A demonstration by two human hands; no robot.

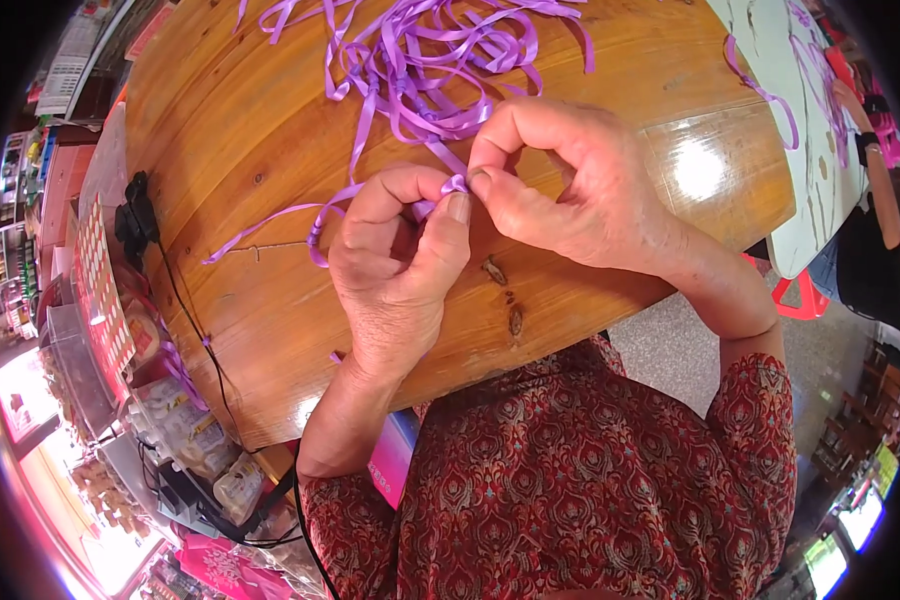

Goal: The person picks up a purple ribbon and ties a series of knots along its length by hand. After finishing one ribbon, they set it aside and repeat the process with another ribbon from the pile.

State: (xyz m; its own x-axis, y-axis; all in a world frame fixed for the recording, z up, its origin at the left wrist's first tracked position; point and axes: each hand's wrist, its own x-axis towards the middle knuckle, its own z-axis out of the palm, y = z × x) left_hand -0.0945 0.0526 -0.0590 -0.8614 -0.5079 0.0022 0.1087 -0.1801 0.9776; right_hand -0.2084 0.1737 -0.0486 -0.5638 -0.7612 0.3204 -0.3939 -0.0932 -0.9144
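Above the wooden table (570, 320), both of my hands meet at a purple satin ribbon (454, 184). My left hand (395, 260) pinches a small folded or looped bit of it between thumb and forefinger. Thumb and forefinger of my right hand (580, 185) are pressed together at the same spot, closed on the ribbon's edge; exactly what lies between those tips is hard to see. From there the ribbon runs up toward a tangled purple ribbon pile (400, 85). A loose ribbon length (315, 228) with a coiled part lies left of my left hand.
A black cable (185, 300) with a black device (135, 215) runs along the table's left edge. Bags and boxes crowd the left side. At the right, a white marbled table (820, 180) bears more ribbon, beside another person's arm (882, 195) and a red stool (802, 300).
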